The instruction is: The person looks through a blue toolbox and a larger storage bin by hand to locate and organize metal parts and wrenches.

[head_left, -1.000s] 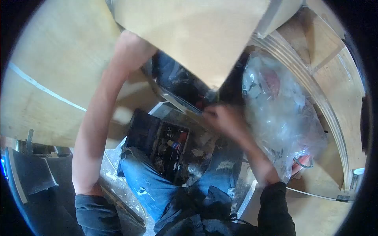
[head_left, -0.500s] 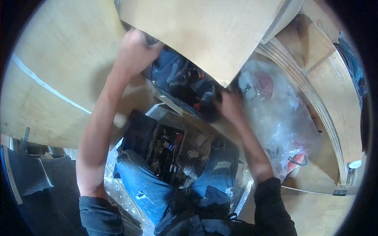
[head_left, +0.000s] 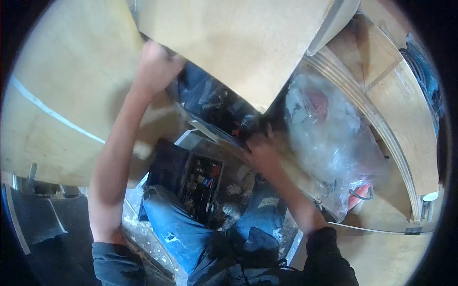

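A dark bin (head_left: 205, 95) with small mixed items lies partly under a pale wooden panel (head_left: 229, 43). My left hand (head_left: 155, 66) is closed at the bin's far left end, by the panel's edge; what its fingers hold is hidden. At the bin's near right end is my right hand (head_left: 263, 150), blurred and shadowed, its fingers hard to make out. Below the bin, a dark open toolbox (head_left: 202, 183) with small tools sits between my knees.
On the right lies a clear plastic bag (head_left: 329, 138) with whitish and red contents, beside a curved layered wooden edge (head_left: 377, 114). A large curved wooden sheet (head_left: 67, 95) fills the left. Cables (head_left: 422, 76) hang at the far right.
My right hand has moved down and left along the bin's near end. My left hand has shifted slightly left, with the bin's left end. The view has shifted a little.
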A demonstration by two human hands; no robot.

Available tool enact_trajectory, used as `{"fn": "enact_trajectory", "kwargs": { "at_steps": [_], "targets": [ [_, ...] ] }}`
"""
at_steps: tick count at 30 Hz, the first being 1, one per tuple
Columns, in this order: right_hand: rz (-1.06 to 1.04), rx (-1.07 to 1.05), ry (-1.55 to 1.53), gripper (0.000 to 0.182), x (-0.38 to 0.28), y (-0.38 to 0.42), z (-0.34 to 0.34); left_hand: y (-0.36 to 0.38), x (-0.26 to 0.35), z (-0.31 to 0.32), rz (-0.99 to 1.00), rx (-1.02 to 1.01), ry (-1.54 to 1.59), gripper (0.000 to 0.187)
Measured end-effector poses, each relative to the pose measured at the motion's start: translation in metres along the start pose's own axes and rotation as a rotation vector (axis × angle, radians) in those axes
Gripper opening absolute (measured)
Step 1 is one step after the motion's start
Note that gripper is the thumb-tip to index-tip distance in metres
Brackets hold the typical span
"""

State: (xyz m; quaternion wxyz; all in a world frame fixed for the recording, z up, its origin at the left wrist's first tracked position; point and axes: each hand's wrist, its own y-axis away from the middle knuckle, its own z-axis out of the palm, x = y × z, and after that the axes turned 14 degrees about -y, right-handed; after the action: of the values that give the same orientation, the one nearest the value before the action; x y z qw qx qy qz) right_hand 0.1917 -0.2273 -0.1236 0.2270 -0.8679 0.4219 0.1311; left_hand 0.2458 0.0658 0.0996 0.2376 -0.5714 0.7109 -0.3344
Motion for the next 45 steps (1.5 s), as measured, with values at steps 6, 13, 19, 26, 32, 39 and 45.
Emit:
{"fn": "enact_trajectory", "kwargs": {
  "at_steps": [6, 13, 19, 26, 32, 39, 45],
  "targets": [
    [-0.145, 0.119, -0.137, 0.022, 0.006, 0.0, -0.015, -0.002, -0.009, 0.013, -0.072, 0.061, 0.059, 0.036],
    [-0.154, 0.143, -0.238, 0.028, 0.006, 0.007, -0.023, -0.006, -0.01, 0.014, -0.255, 0.034, 0.174, 0.04],
    [0.088, -0.055, -0.257, 0.023, -0.014, -0.009, -0.052, -0.001, -0.014, 0.018, -0.248, 0.081, 0.109, 0.049],
    [-0.234, 0.074, -0.296, 0.031, 0.055, -0.149, 0.029, 0.0, -0.021, 0.033, -0.255, 0.076, -0.104, 0.05],
    [-0.323, -0.07, -0.331, 0.035, 0.083, -0.204, 0.058, 0.0, -0.021, 0.036, -0.276, 0.122, -0.03, 0.048],
    [-0.003, 0.175, -0.458, 0.035, 0.107, -0.212, -0.004, 0.001, -0.028, 0.042, -0.226, 0.174, -0.172, 0.033],
    [0.069, 0.323, -0.603, 0.035, 0.11, -0.179, -0.023, 0.003, -0.037, 0.047, -0.167, 0.202, -0.198, 0.034]
  ]
}}
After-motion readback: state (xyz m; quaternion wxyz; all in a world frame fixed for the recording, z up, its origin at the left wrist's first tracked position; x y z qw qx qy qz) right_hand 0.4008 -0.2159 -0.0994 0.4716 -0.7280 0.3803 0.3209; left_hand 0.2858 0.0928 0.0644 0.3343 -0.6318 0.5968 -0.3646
